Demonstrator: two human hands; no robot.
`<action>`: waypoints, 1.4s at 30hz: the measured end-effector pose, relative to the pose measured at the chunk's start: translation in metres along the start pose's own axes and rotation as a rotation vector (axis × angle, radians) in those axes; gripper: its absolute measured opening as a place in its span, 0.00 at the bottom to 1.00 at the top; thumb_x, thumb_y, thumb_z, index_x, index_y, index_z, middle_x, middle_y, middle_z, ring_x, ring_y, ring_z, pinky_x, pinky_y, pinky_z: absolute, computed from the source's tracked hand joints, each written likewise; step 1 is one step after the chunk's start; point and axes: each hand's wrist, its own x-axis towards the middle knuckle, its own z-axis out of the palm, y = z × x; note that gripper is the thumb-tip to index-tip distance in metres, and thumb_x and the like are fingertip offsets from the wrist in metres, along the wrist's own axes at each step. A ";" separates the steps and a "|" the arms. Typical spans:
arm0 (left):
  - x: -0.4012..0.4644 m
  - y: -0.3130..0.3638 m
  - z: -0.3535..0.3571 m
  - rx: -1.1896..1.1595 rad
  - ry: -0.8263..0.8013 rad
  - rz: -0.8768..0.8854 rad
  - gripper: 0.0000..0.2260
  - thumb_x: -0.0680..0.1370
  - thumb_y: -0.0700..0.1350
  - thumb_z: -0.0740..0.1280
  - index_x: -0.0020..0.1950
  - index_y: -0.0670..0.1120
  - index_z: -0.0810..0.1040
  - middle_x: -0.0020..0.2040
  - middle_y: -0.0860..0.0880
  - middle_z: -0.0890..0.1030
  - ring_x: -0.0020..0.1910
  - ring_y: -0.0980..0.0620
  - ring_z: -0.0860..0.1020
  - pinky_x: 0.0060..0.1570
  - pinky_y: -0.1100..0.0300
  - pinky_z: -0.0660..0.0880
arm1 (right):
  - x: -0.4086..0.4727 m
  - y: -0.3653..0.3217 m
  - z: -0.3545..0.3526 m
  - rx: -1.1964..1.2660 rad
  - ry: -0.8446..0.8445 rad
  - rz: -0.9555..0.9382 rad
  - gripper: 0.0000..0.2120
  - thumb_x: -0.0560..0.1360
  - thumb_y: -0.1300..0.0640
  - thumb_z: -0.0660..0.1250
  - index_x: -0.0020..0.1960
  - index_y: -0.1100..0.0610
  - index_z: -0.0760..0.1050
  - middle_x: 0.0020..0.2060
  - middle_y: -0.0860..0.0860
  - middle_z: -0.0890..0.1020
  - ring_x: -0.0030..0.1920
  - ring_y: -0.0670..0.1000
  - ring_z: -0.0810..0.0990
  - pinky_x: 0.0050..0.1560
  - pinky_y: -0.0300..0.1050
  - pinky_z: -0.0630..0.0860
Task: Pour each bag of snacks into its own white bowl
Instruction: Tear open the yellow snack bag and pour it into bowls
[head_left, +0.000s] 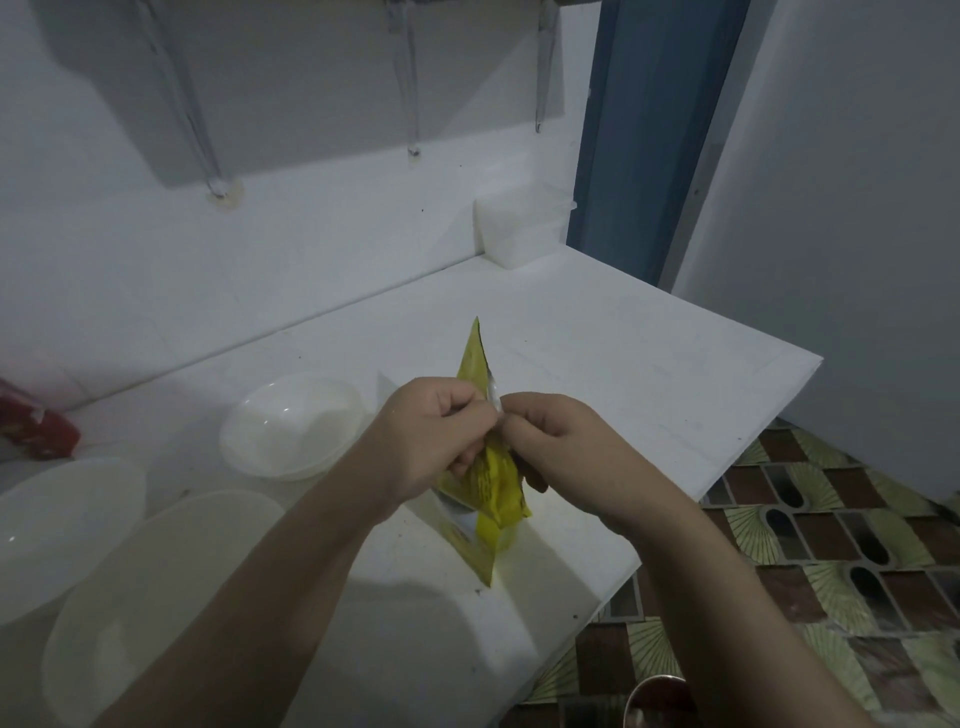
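A crinkled yellow foil snack bag (493, 467) is held upright just above a white countertop (623, 364), caught between a person's two hands at its upper edge. The left hand (421, 441) pinches the top seam between thumb and curled fingers; the right hand (550, 441) pinches the same seam from the other side, knuckles nearly touching the left. A sliver of silvery inner lining shows between the two grips, which suggests the seal is being pulled apart, though whether it has opened cannot be told from here.

By the look of it the task is at an early stage. Three white plastic bowls appear empty: a shallow round bowl (293, 428) just left of the hands, a larger translucent bowl (161, 587) near the front edge, and another bowl (57, 525) at the far left, partly cut off. A red snack packet (34, 426) lies at the left edge near the wall, apparently unopened. So nothing seems poured yet; every bag is left to empty.

Both forearms reach in from the lower edge, converging over the counter, wrists bent slightly inward.

Beyond, a white rectangular container (519, 234) sits in the back corner against the white wall, beside a blue door frame (639, 130). Patterned brown and green floor tiles (831, 545) show below the counter's right edge.
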 end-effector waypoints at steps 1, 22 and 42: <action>-0.001 0.001 -0.001 -0.007 0.002 0.002 0.15 0.76 0.36 0.61 0.29 0.43 0.69 0.25 0.50 0.69 0.25 0.54 0.67 0.28 0.65 0.67 | 0.000 -0.002 0.001 -0.025 0.013 0.001 0.14 0.79 0.60 0.59 0.35 0.63 0.69 0.24 0.44 0.70 0.27 0.45 0.68 0.31 0.40 0.66; -0.005 0.007 -0.036 0.203 0.138 -0.044 0.15 0.76 0.45 0.64 0.30 0.44 0.72 0.24 0.49 0.71 0.27 0.53 0.68 0.29 0.60 0.66 | -0.007 -0.015 -0.014 -0.204 0.220 0.067 0.15 0.75 0.57 0.63 0.36 0.67 0.76 0.23 0.48 0.77 0.23 0.45 0.66 0.26 0.40 0.64; 0.009 -0.060 0.029 -0.757 -0.025 -0.630 0.12 0.81 0.46 0.60 0.51 0.40 0.80 0.51 0.40 0.80 0.48 0.42 0.78 0.49 0.50 0.77 | -0.017 -0.032 -0.019 0.200 0.418 -0.270 0.15 0.75 0.60 0.60 0.38 0.72 0.65 0.33 0.67 0.65 0.32 0.54 0.66 0.34 0.50 0.66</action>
